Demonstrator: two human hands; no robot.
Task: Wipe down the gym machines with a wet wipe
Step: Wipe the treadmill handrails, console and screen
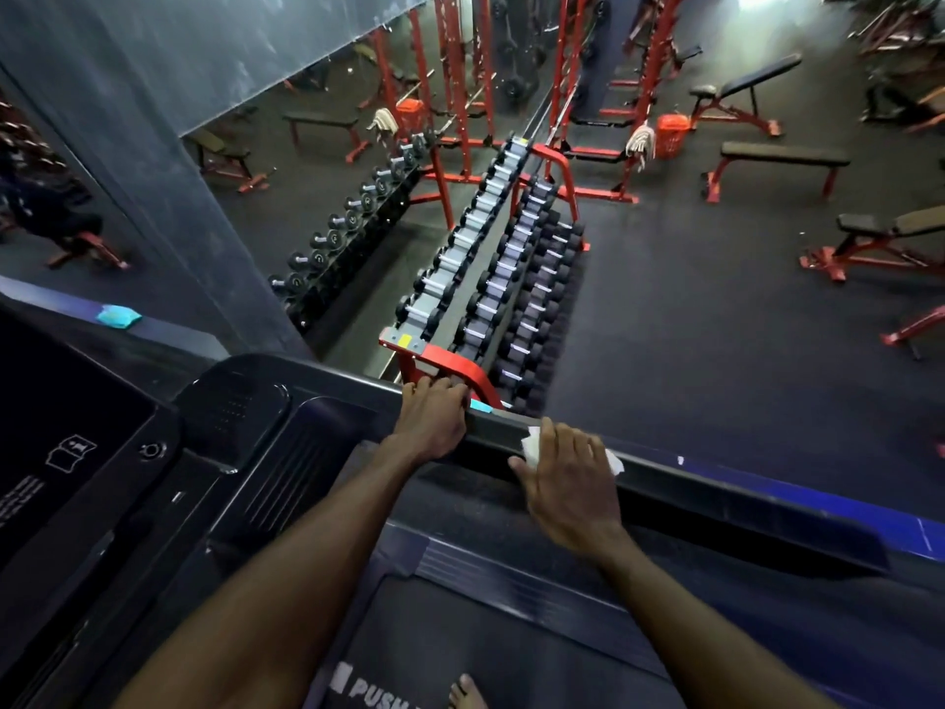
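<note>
A blue cloth point(118, 316) lies on a ledge at far left, beside the mirror point(153, 94). Below it, the console point(76, 452) of a treadmill fills the lower left. A black vented housing point(276, 442) adjoins the console on its right.

The left hand point(434, 417) rests on the rail point(716, 498), a dark bar running from the housing toward the lower right. Its fingers curl over the far edge of the rail, gripping it. A small blue tag point(480, 405) shows on the rail just beside the fingertips.

The right hand point(567, 483) lies on the same rail, near the left hand but apart from it. The fingers are spread and nearly straight, pressing a white wipe point(532, 445) flat against the top of the rail. The wipe protrudes at the thumb side and again at the outer edge of the hand. The rest of the wipe is hidden under the palm.

A bare foot point(465, 693) stands on the treadmill belt point(511, 657) at the bottom edge, next to printed text reading "PUSH".

Beyond the rail, a red dumbbell rack point(491, 268) extends away across the floor point(716, 309), with its reflection in the mirror. Red benches point(777, 161) stand at right, well apart from the rack. An orange basket point(671, 135) sits near the farthest bench.
</note>
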